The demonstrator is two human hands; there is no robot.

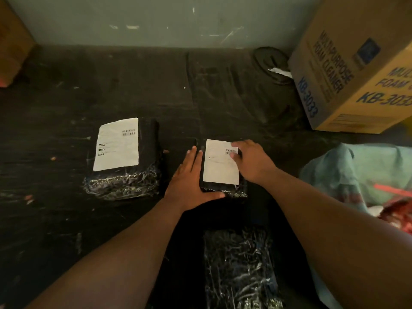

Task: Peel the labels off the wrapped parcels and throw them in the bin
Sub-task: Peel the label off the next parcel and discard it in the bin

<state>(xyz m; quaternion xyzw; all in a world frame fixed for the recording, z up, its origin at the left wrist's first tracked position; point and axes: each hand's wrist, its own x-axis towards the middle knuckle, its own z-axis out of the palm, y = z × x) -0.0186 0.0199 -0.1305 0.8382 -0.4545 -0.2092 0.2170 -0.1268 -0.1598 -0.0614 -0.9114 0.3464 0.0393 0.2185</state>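
A black wrapped parcel (223,190) lies mid-table with a white barcode label (219,168) on top. My left hand (191,181) rests flat against its left side, fingers straight, thumb along the near edge. My right hand (253,161) has its fingers curled at the label's top right corner, thumb and fingertip pinching it. A second wrapped parcel (124,184) to the left carries a larger white label (118,146). A third parcel (238,268) in shiny wrap lies close to me between my forearms, with no label showing.
A cardboard "foam cleaner" box (356,74) stands at the back right. Beside it sits a dark round object (269,61) holding a white scrap. A teal cloth (356,175) lies at the right, another cardboard box (11,45) at the far left. The wall runs behind.
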